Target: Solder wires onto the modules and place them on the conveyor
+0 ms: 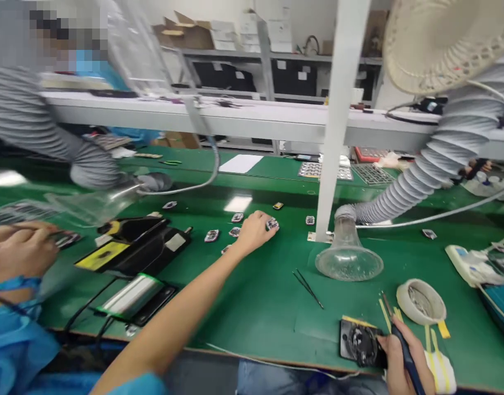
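My left hand reaches across the green bench, its fingers closed on a small round electronic part. Several similar small parts lie around it on the mat. At the lower right, my right hand grips a soldering iron by its dark blue handle, tip pointing up and away. The fingertips of that hand touch the edge of a black fixture with a round recess. Tweezers rest on the mat between my hands. A white roll stands beyond the iron's tip.
A co-worker's hands work at the far left. Black tool cases and a silver-green box lie left of my arm. A fume funnel hangs low beside a white post. A white device sits at right.
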Demonstrator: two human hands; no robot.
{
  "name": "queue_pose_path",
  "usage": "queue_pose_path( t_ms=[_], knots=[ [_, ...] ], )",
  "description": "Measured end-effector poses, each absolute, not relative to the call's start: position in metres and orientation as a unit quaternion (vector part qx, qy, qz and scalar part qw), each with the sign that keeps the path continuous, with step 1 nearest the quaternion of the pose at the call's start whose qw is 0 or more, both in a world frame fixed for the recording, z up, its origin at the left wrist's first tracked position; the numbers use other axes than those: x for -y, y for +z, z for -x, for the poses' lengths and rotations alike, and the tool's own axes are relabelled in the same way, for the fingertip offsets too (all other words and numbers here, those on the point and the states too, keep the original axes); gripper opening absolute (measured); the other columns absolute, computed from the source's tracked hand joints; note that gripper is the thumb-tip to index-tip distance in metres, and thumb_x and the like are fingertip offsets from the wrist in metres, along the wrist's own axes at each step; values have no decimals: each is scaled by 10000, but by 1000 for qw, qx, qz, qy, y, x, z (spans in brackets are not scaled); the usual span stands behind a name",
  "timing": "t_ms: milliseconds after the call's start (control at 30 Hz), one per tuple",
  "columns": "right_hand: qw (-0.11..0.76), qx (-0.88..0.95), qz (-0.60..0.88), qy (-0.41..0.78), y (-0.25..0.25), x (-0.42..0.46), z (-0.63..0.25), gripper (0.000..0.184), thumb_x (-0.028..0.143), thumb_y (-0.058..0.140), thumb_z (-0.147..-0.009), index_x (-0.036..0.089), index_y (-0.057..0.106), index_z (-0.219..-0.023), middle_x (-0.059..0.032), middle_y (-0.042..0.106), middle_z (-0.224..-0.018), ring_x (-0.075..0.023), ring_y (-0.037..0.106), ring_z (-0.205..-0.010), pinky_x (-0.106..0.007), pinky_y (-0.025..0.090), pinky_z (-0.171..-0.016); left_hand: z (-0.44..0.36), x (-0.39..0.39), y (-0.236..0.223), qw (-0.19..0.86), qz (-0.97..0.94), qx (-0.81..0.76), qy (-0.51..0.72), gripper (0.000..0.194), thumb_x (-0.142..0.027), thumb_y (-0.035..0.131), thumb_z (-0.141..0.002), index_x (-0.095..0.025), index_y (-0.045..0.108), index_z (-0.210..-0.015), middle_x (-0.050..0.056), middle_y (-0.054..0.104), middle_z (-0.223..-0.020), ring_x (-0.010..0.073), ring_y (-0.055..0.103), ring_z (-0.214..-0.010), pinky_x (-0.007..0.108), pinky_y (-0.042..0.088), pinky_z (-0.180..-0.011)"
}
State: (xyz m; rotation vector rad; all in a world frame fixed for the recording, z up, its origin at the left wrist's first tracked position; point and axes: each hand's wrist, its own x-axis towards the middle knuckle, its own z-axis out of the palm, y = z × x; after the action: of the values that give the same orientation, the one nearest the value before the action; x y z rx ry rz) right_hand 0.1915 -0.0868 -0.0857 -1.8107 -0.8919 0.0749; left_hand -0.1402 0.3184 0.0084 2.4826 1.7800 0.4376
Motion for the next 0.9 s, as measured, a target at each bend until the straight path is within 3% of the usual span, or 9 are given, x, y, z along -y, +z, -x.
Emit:
queue_pose_path(
  t_ms=[100,167,267,400,667,900],
  knots=[
    [561,374,738,28,-83,83,-187,588,685,694,-1121,202,801,-1439,-138,864,-1319,-291,891,-982,-360,742,-905,145,-241,-4,45,-853,-498,148,364,-461,730,-1097,-257,762,-1396,108,816,-1424,318,764,-1348,456,603,-1225],
    [580,370,725,35,-84,81,-184,549,634,716,-1127,203,787,-1461,-156,840,-1387,-286,885,-1009,-382,742,-945,144,-183,-21,69,-871,-438,214,393,-480,752,-1088,-294,740,-1434,91,837,-1416,333,793,-1312,495,639,-1165],
    [616,369,695,36,-90,78,-183,564,595,783,-1097,202,752,-1499,-167,827,-1370,-297,871,-1047,-424,752,-956,131,-101,-48,121,-852,-385,333,395,-428,760,-1093,-332,716,-1474,88,859,-1355,345,826,-1246,522,672,-1075],
    [633,355,685,70,-99,77,-182,528,576,799,-1105,219,716,-1486,-162,799,-1384,-286,857,-1044,-454,758,-951,92,-34,-64,188,-824,-386,369,416,-379,761,-1097,-335,693,-1505,108,847,-1367,355,813,-1247,554,662,-1086],
    [647,350,670,102,-90,71,-179,496,585,775,-1134,228,691,-1469,-144,803,-1378,-239,859,-986,-367,751,-876,13,-40,-32,219,-896,-284,261,517,-281,896,-998,-291,708,-1479,126,833,-1368,371,777,-1242,572,616,-1070],
    [625,401,658,125,-71,81,-190,422,568,737,-1153,268,726,-1450,-112,833,-1317,-250,866,-989,-370,752,-855,1,-36,-9,275,-910,-285,124,509,-224,922,-991,-256,726,-1460,108,820,-1420,367,741,-1283,592,578,-1120]
  ],
)
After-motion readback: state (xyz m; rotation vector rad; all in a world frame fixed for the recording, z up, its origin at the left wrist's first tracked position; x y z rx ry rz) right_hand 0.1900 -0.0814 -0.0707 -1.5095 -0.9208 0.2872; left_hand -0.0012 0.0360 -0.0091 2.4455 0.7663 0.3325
